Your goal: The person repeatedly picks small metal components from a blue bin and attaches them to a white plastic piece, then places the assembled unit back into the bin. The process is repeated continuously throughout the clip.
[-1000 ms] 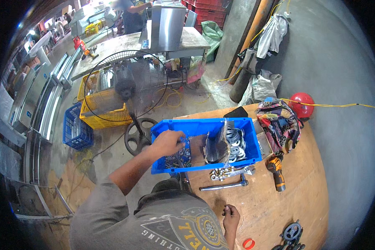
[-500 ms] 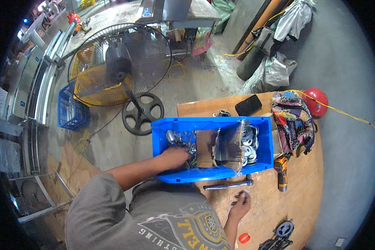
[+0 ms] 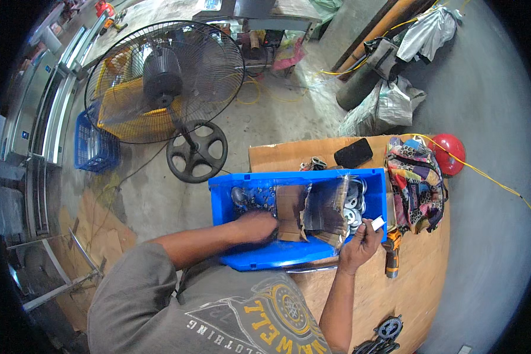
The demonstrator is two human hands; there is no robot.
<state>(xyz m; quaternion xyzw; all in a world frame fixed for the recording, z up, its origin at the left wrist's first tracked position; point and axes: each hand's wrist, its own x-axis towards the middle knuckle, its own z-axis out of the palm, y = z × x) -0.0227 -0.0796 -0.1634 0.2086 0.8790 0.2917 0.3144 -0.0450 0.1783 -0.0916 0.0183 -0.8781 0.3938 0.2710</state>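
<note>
A blue plastic bin (image 3: 301, 255) stands on the wooden table, split by a bent cardboard divider (image 3: 290, 212). My left hand (image 3: 258, 226) reaches into the left compartment, over small loose metal hardware (image 3: 259, 197). Its fingers are blurred and hidden, so their grip does not show. A shiny rounded metal piece (image 3: 239, 196) lies at that compartment's far left corner. In the right compartment are several round silver discs with holes (image 3: 352, 216). My right hand (image 3: 360, 245), at the bin's near right edge, pinches a small flat white piece (image 3: 378, 223) between thumb and fingers.
Right of the bin on the table (image 3: 419, 277) are a patterned bag (image 3: 416, 183) and an orange-black power drill (image 3: 392, 253). A phone (image 3: 354, 153) lies behind it. Black wheeled parts (image 3: 386, 330) sit near the front. A standing fan (image 3: 165, 82) is beyond, left.
My right hand has moved up from the table beside the ratchet to the bin's right edge, where a white piece now shows in it. My left hand stays in the left compartment, slightly further right.
</note>
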